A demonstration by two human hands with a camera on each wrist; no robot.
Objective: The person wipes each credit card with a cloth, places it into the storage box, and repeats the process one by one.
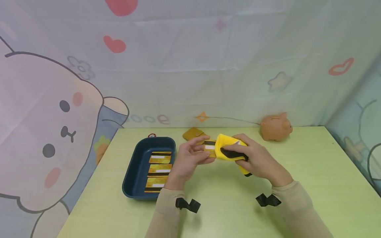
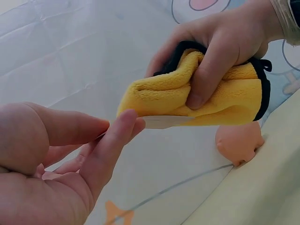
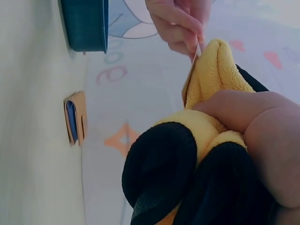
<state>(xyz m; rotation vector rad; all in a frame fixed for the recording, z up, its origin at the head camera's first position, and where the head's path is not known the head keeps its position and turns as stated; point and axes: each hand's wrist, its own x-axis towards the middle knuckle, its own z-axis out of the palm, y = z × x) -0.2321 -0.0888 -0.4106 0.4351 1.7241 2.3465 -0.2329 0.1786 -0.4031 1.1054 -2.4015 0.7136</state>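
Note:
In the head view my left hand (image 1: 190, 155) pinches a yellow card (image 1: 210, 148) with a dark stripe between thumb and fingers. My right hand (image 1: 256, 158) grips a folded yellow cloth (image 1: 221, 145) with black edging. The cloth's folded end lies against the card, which the right wrist view shows nearly edge-on. Seen from the left wrist, the right thumb presses into the plush cloth (image 2: 159, 96) and a black loop sticks out at its far end. Both hands are raised above the table.
At the left, a dark blue tray (image 1: 131, 178) contains three yellow cards (image 1: 159, 170) in a column. A tan wallet (image 1: 193, 133) lies at the table's back edge, behind the hands. An orange piggy bank (image 1: 275, 127) stands at the back right. A small red-and-white round object (image 1: 151, 135) is behind the tray.

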